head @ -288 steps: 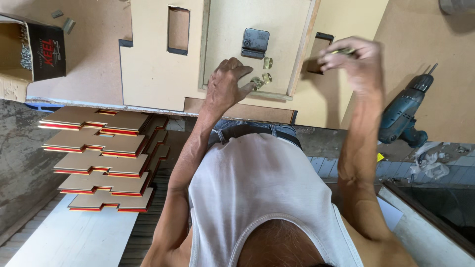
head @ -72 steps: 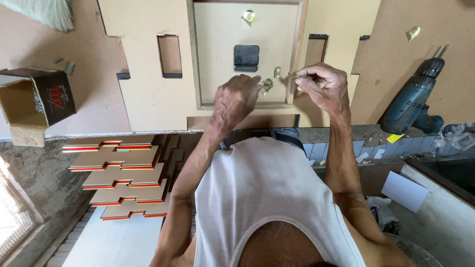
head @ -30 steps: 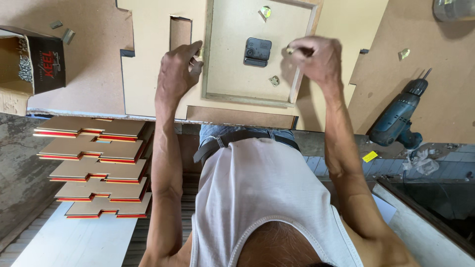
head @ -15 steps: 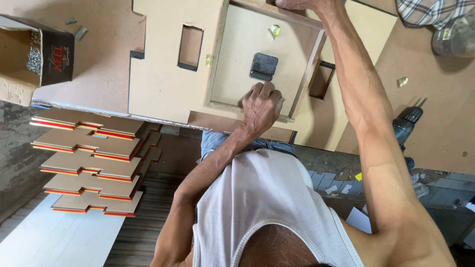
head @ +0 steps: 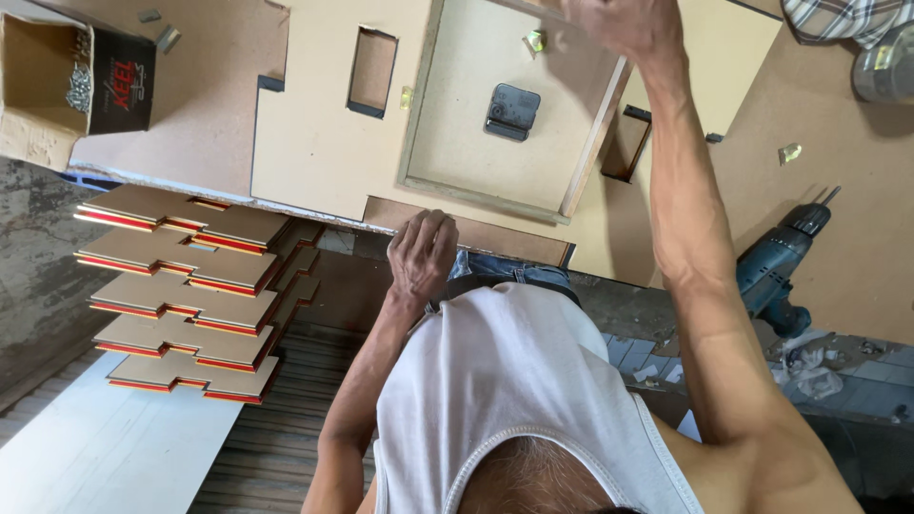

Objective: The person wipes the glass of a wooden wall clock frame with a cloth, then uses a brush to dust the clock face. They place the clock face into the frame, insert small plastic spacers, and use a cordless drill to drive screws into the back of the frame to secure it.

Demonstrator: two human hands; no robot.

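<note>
The near edge of the board [head: 314, 143] is gripped by the curled fingers of the left hand [head: 421, 252]. The right hand [head: 624, 24] is closed over the board's far frame edge. A drill [head: 785, 262] lies right of the board.

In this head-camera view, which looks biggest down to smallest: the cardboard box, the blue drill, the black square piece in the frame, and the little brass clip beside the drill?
1. Cardboard box, largest, though cut off by the picture's edge.
2. Blue drill.
3. Black square piece.
4. Brass clip, smallest.
All lie on the same boards, so nearness hardly skews this.
</note>
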